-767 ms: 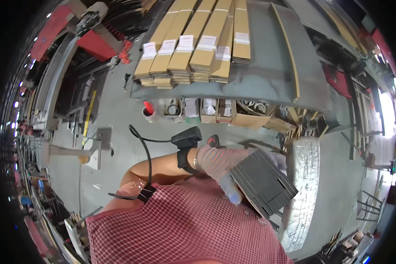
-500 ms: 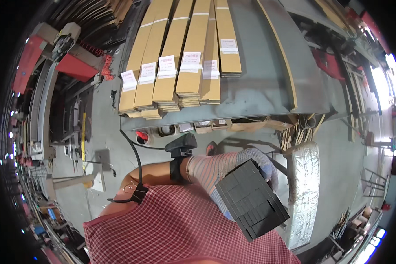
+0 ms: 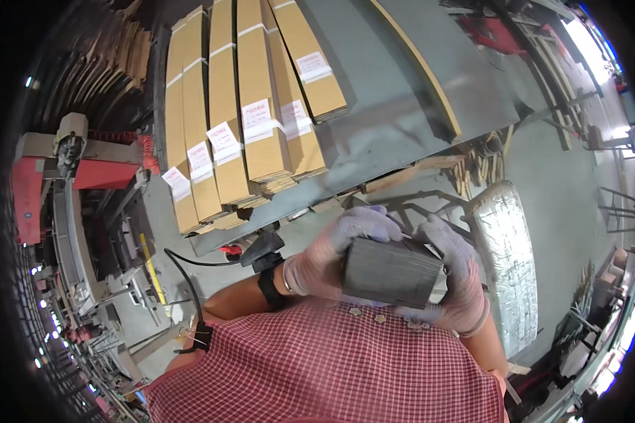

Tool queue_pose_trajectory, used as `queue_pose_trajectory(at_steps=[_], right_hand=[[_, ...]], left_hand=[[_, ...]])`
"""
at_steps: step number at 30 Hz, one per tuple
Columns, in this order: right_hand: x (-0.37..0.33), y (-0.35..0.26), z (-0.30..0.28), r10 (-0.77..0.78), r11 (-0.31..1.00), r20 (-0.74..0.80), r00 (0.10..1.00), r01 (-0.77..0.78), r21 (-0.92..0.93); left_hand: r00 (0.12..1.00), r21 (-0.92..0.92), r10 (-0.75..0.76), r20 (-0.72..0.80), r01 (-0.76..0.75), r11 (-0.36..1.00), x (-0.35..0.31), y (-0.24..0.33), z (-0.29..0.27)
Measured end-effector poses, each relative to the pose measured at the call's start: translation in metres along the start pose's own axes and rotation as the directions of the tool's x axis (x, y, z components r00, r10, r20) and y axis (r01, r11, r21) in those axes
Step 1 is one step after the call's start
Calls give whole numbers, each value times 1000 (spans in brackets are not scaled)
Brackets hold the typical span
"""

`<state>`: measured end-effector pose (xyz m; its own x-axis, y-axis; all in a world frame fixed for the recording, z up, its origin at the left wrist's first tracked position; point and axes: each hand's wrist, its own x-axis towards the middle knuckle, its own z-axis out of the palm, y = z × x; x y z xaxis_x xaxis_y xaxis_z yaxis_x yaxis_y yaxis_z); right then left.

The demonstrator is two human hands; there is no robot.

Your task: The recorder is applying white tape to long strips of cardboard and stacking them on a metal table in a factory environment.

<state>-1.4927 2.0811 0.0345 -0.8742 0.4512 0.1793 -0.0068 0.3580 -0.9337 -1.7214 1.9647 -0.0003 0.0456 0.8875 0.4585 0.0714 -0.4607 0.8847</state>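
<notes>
Stack (image 3: 391, 273) of dark grey sheets sits lower centre, clamped end to end between gloved left hand (image 3: 331, 254) and right hand (image 3: 458, 282), keeping edges squared, below the worktop (image 3: 402, 106)

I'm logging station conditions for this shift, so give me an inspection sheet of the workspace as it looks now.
Surface: grey metal table, partly bare.
Job's things: dark flat stack held in front of the chest.
Clutter: bundled cardboard strips with white labels on the table.
Grippers: left hand and right hand, both gloved, grip the stack.
Cables: black cable runs from a wrist device.
Surroundings: red machine left; foil-wrapped roll right.
</notes>
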Motion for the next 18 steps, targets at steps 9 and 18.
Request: queue_pose_trajectory(at_steps=[9, 18], right_hand=[[18, 29, -5, -279, 959, -15, 960, 277, -65], [48, 21, -48, -62, 937, -297, 953, 158, 311]], left_hand=[[972, -36, -178, -153, 175, 984, -6, 11, 28], [914, 178, -370, -169, 397, 900, 0, -8, 39]])
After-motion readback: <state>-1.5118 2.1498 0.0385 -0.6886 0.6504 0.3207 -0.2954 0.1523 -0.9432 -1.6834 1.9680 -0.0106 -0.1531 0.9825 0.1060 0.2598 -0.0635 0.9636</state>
